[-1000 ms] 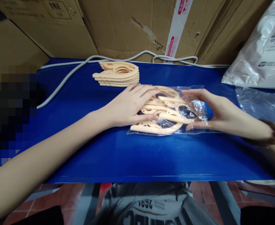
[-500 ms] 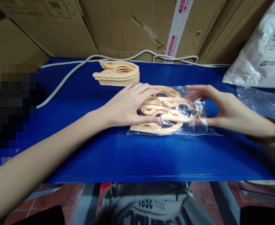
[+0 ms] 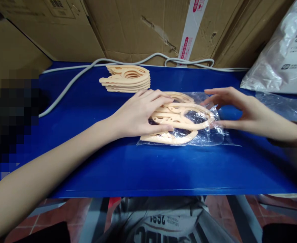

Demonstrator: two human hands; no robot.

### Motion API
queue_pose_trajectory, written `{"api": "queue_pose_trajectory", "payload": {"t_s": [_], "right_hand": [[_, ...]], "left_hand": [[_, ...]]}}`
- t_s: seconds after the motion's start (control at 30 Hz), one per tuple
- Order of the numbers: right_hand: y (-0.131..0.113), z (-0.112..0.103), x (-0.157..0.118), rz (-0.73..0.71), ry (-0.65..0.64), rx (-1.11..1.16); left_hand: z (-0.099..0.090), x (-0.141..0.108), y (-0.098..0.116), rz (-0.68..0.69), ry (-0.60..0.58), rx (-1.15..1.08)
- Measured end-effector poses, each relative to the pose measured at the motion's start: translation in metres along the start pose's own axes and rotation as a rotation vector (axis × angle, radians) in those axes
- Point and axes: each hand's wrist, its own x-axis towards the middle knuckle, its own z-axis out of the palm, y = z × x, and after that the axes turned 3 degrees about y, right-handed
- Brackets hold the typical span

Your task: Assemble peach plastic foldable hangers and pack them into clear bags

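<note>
My left hand (image 3: 144, 114) lies over the left part of a clear plastic bag (image 3: 220, 136), gripping it and the beige folding hangers (image 3: 182, 137) there. Its thumb is on the near side and its fingers curve over the far side. The uppermost hanger (image 3: 200, 125) points its rounded end to the right; whether it is wholly under the film I cannot tell. At that end is my right hand (image 3: 233, 106), thumb and fingers spread apart, with the thumb close to the hanger tip. A neat stack of similar hangers (image 3: 130, 79) stands just behind my left hand.
All this lies on a blue tabletop (image 3: 151, 168). A white cable (image 3: 72, 84) runs along the back, before cardboard boxes (image 3: 128, 30). At the right are a white plastic package (image 3: 277, 64) and more clear film (image 3: 285, 106).
The uppermost hanger has shifted to the right and lies straighter. My right hand's fingers have spread and drawn slightly away to the right. The left hand stays in place.
</note>
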Motion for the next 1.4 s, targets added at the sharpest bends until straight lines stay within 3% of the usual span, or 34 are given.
{"api": "queue_pose_trajectory", "payload": {"t_s": [0.1,0.37,0.57,0.77,0.97,1.1,1.2,1.27,1.4], "right_hand": [[0.003,-0.001,0.000,0.046,0.020,0.072],[-0.003,0.030,0.006,-0.023,0.150,0.057],[-0.001,0.024,0.007,0.021,0.149,0.112],[-0.001,0.033,0.011,0.008,0.207,0.143],[-0.001,0.022,0.011,0.031,0.189,0.003],[0.012,0.004,0.004,0.121,0.296,-0.253],[0.026,-0.004,0.001,0.197,0.272,-0.355],[0.030,-0.005,0.001,0.279,0.233,-0.304],[0.025,-0.002,0.005,0.426,0.166,0.062]], "left_hand": [[0.000,0.000,0.000,-0.002,0.002,-0.011],[0.001,0.001,-0.002,0.010,0.028,-0.040],[0.001,0.001,-0.002,0.014,0.027,-0.040],[0.002,0.002,-0.002,0.002,0.020,-0.028],[-0.001,0.003,0.005,0.011,-0.031,-0.055],[0.000,0.006,0.023,0.053,-0.121,-0.056],[0.005,0.010,0.038,0.060,-0.193,-0.022],[0.009,0.013,0.044,0.071,-0.199,0.002],[0.016,0.016,0.050,0.105,-0.156,0.023]]}}
